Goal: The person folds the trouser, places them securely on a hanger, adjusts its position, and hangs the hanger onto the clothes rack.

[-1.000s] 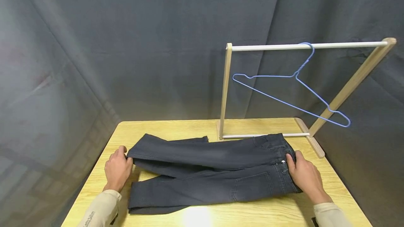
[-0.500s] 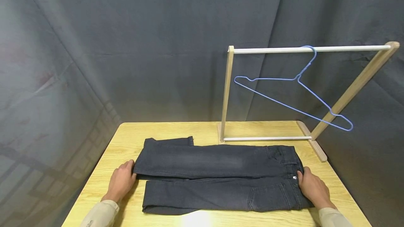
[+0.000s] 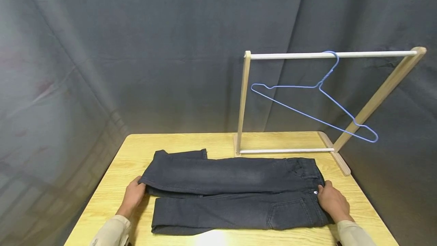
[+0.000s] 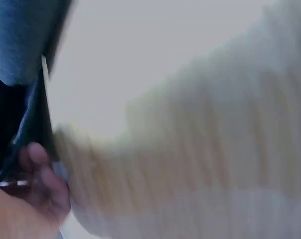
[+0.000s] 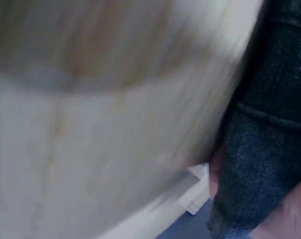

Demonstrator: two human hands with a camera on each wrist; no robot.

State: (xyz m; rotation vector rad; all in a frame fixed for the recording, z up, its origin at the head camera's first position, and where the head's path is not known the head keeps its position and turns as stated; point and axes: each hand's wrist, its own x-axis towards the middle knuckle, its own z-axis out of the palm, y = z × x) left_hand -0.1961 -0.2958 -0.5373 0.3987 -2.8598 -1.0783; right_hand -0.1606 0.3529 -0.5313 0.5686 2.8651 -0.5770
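Dark grey jeans (image 3: 232, 175) lie lengthwise across the wooden table, waistband at the right and legs folded back at the left. My left hand (image 3: 133, 196) pinches the folded edge of the far leg, at its left end. In the left wrist view, the fingers (image 4: 38, 154) sit against the dark cloth. At the other end my right hand (image 3: 334, 200) grips the waistband beside the metal button (image 3: 315, 192), thumb on top. The right wrist view shows the denim (image 5: 270, 149) between thumb and fingers, with the fingers mostly hidden behind it.
A wooden rack (image 3: 241, 105) with a white top rail (image 3: 290, 55) stands at the back right, close behind the jeans. From the rail hangs a blue wire hanger (image 3: 300, 115). Grey curtains (image 3: 177, 56) enclose the table (image 3: 184, 140) at the back and sides.
The jeans have come down flat and nearer, the two legs drawn closer together. Both hands moved toward the near edge with them, keeping their grip; little shifts in the last half second.
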